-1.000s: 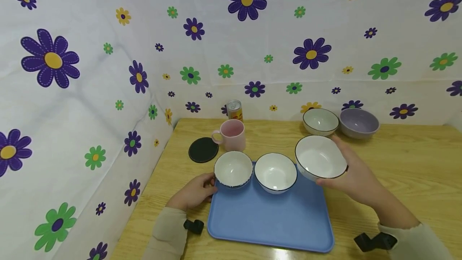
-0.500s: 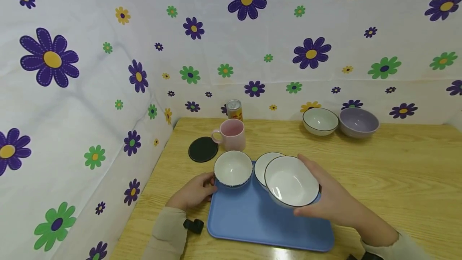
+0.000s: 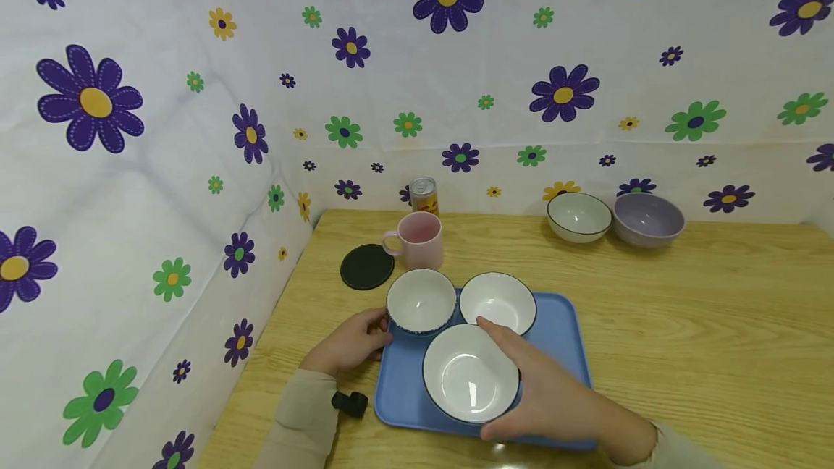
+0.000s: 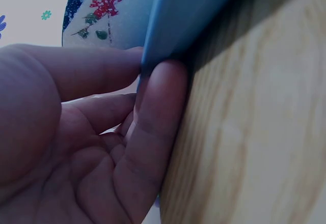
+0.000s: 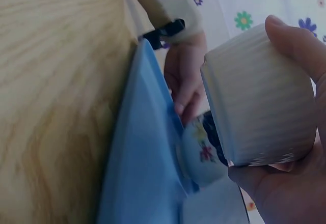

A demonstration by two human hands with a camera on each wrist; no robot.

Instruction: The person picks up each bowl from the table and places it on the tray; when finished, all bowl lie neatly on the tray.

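My right hand [image 3: 554, 396] grips a white bowl [image 3: 465, 371] with a dark rim by its right side, fingers at the far edge and thumb at the near edge. The right wrist view has this ribbed bowl [image 5: 265, 96] raised above the blue tray [image 5: 147, 132]. At the tray's left edge, my left hand [image 3: 348, 342] pinches the rim between thumb and fingers, as the left wrist view shows. Two bowls stand along the tray's far side: a flower-patterned one [image 3: 421, 299] at the left and a plain white one [image 3: 498, 300] to its right, partly covered by my right fingers.
Behind the tray stand a pink mug [image 3: 420, 241] and a drink can [image 3: 424, 194], with a black round coaster [image 3: 367, 266] to their left. A pale bowl [image 3: 579, 217] and a purple bowl [image 3: 648, 220] sit at the wooden table's [image 3: 717, 310] back, before flowered cloth.
My right hand has carried the white bowl left and nearer, from the tray's far right corner, past the plain bowl, to over its front part. The left hand has stayed at the tray's edge.
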